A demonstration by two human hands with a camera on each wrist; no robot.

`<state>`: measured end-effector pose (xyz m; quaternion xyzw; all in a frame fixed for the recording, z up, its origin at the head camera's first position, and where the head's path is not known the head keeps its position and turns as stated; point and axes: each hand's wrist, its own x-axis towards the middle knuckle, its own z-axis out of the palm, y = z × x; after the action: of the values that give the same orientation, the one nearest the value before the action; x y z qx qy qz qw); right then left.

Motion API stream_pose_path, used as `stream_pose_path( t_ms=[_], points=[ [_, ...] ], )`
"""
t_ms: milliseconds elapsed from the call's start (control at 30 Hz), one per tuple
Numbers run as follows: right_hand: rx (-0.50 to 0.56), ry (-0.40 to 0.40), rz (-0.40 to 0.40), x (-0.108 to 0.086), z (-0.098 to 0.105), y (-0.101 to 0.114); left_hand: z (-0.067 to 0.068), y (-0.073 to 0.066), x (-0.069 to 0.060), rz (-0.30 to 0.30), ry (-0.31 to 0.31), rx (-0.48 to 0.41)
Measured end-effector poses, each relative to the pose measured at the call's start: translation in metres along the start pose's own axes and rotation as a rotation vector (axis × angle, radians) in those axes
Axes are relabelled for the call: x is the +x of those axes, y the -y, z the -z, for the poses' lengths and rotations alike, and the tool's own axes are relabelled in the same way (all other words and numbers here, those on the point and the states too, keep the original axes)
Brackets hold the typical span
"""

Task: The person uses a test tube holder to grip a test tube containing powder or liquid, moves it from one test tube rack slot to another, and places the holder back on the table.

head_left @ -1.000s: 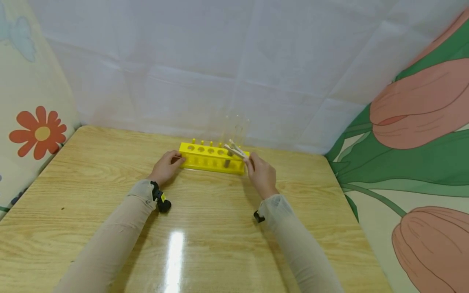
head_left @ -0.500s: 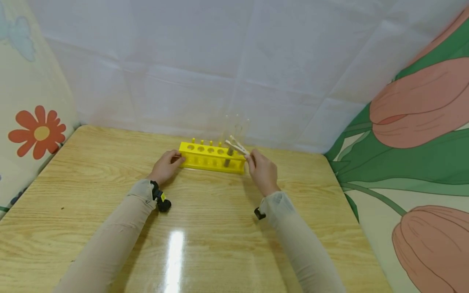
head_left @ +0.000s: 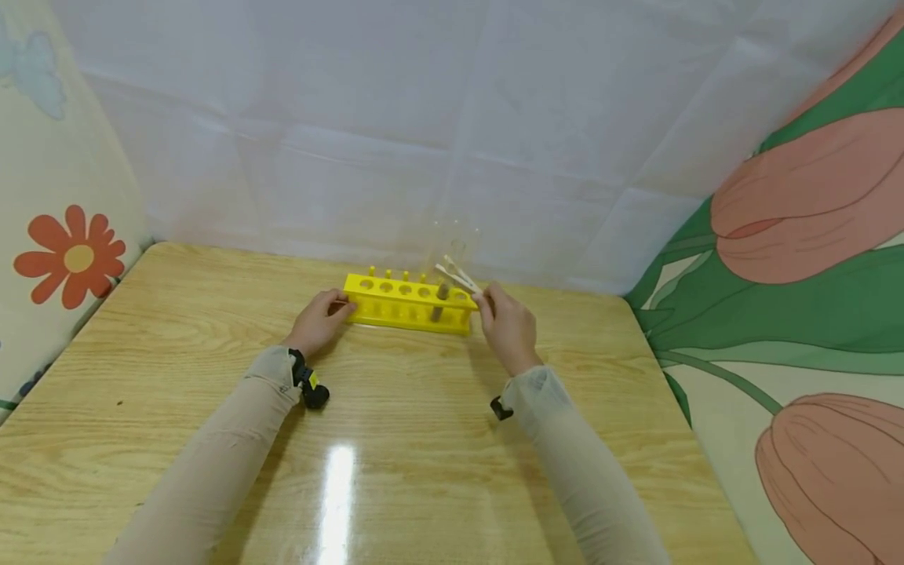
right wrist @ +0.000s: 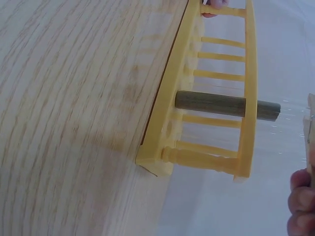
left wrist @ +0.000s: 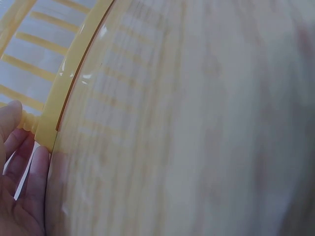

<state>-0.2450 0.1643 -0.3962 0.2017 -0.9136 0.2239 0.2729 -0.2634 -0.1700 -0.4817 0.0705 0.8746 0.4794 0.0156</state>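
A yellow test tube rack [head_left: 406, 315] stands near the back of the table, with my left hand [head_left: 318, 322] gripping its left end. In the left wrist view, the thumb and fingers of the left hand [left wrist: 22, 172] lie around the end post. My right hand [head_left: 508, 326] pinches a wooden clip [head_left: 461, 278] above the rack's right end. A dark grey-brown filling [right wrist: 211, 103] shows within a clear tube in the rack. Clear glass tubes [head_left: 457, 245] rise behind the clip; whether its jaws touch one, I cannot tell.
The wooden table [head_left: 395, 439] reaches back to a white cloth [head_left: 353, 141]. A flowered cloth hangs at the left [head_left: 78, 259] and another with large tulips at the right [head_left: 791, 314]. Several short yellow pegs [head_left: 388, 275] stand along the rack's back.
My right hand and the clip have shifted slightly right, and the clip's jaws have spread apart and lie a little higher. The left hand keeps its hold on the rack.
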Motion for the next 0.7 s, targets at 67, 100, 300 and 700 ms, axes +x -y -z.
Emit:
stream_pose_path(
  t_ms=[67,100,300,700],
  points=[
    [0.002,0.006,-0.003,0.000,0.001,0.001,0.000,0.002,0.001,-0.003,-0.003,0.002],
    [0.004,0.006,-0.002,0.001,0.002,0.001,0.000,0.003,0.001,-0.001,-0.005,0.003],
    [0.010,-0.012,0.007,0.004,0.006,0.003,0.001,0.001,0.000,0.001,-0.008,0.000],
    [0.026,-0.041,0.006,0.007,0.011,0.004,0.001,-0.001,-0.001,0.002,-0.001,-0.002]
  ],
)
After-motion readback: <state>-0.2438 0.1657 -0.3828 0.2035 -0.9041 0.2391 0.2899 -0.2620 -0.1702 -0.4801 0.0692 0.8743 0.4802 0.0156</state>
